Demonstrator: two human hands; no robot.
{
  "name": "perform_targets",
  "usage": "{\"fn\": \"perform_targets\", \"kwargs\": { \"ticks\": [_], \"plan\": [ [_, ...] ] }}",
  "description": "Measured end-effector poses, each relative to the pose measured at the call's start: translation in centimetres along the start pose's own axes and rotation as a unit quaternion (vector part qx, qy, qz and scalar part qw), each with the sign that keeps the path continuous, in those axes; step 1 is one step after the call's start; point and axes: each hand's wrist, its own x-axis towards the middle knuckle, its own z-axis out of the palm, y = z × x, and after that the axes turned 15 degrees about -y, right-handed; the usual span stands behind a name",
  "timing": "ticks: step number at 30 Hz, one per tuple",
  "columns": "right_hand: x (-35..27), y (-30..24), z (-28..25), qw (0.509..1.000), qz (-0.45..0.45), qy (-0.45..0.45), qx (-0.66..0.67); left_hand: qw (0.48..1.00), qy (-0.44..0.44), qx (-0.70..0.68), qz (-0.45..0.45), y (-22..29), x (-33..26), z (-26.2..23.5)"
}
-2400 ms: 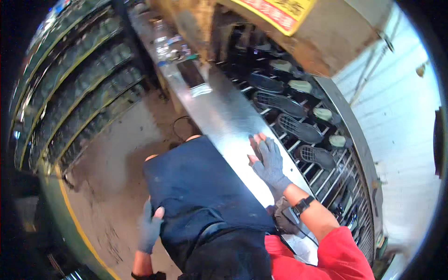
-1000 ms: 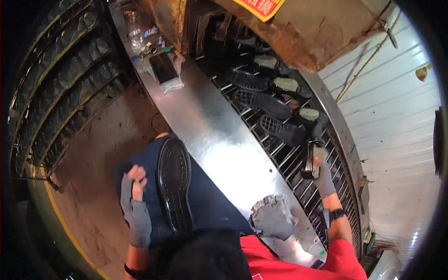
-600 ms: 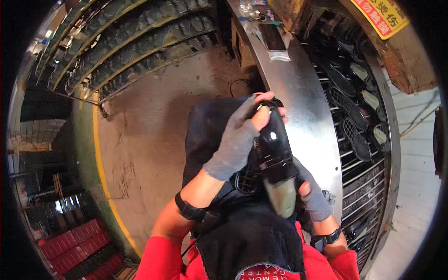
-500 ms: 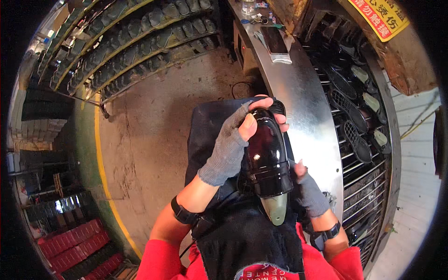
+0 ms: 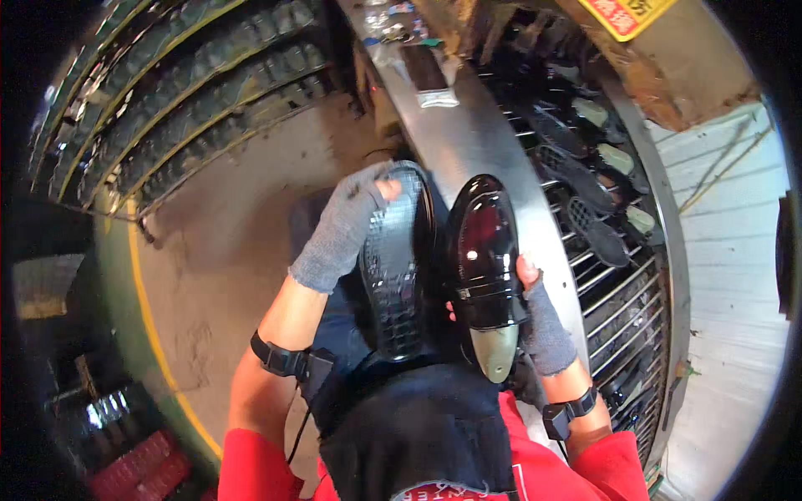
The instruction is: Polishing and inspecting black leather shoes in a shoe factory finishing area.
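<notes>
My left hand point(image 5: 361, 203), in a grey fingerless glove, grips the toe end of a black shoe sole point(image 5: 399, 271). The sole's face with a blocky raised pattern is turned up, and its heel end points toward my lap. Beside it, to the right and apart from it, is a glossy black shoe upper point(image 5: 486, 250) with a strap across it. A grey-green shoe last point(image 5: 494, 355) sticks out of its near end. My right hand point(image 5: 541, 321), gloved alike, holds the upper from its right side and underneath; most of those fingers are hidden.
A metal bench top point(image 5: 468, 117) runs along my right, with a dark phone-like slab point(image 5: 424, 71) at its far end. Right of it, a barred rack point(image 5: 601, 301) carries black soles and lasted shoes. Shelves of shoes point(image 5: 225, 92) stand far left. A dark apron point(image 5: 418, 426) covers my lap.
My left hand has left the upper's toe and moved left with the sole, which was mostly behind the upper. My right hand now holds the upper. The view has shifted rightward.
</notes>
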Motion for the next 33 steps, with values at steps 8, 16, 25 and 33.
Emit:
{"fn": "perform_targets", "kwargs": {
  "ticks": [8, 16, 25, 33],
  "plan": [
    [4.1, 2.7, 5.4, 0.99, 0.007, -0.124, -0.07, 0.989, -0.028, -0.103, 0.1, 2.4, -3.9, 1.6],
    [4.5, 3.5, 4.9, 0.989, 0.016, -0.126, -0.075, 0.991, -0.076, -0.052, 0.098, 3.2, -5.4, 1.9],
    [4.1, 3.3, 5.0, 0.99, -0.002, -0.111, -0.093, 0.992, -0.075, -0.025, 0.1, 3.2, -5.4, 2.8],
    [3.1, 3.8, 3.4, 0.99, 0.051, -0.132, -0.022, 0.993, -0.064, 0.076, 0.067, 4.9, -7.3, 5.0]
  ]
}}
